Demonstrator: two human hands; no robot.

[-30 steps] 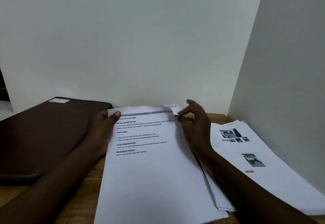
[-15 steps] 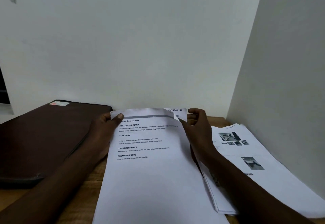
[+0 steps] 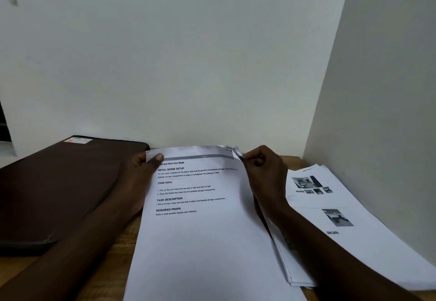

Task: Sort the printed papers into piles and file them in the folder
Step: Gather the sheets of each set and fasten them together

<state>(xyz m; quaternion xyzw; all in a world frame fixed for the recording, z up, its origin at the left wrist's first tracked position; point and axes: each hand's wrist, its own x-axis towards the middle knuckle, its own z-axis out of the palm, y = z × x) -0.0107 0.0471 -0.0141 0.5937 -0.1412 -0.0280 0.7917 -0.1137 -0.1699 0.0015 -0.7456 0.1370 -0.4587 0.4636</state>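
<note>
Printed papers (image 3: pixel 203 241) lie stacked on the counter (image 3: pixel 111 263), between the dark folder (image 3: pixel 59 187) and a second pile (image 3: pixel 368 241). I see the left hand (image 3: pixel 139 175) pinching their upper left corner, and the right hand (image 3: pixel 264 173), fingers curled, pinching the upper right corner.

Printed sheet (image 3: pixel 200 218), white with black headings, pinched at its top corners by left hand (image 3: pixel 139 178) and right hand (image 3: pixel 264 173). Stack of sheets (image 3: pixel 290 267) beneath right forearm. Photo-printed pile (image 3: pixel 354 237) right of right hand. Dark brown folder (image 3: pixel 59 187), closed, flat, left of left hand.
</note>
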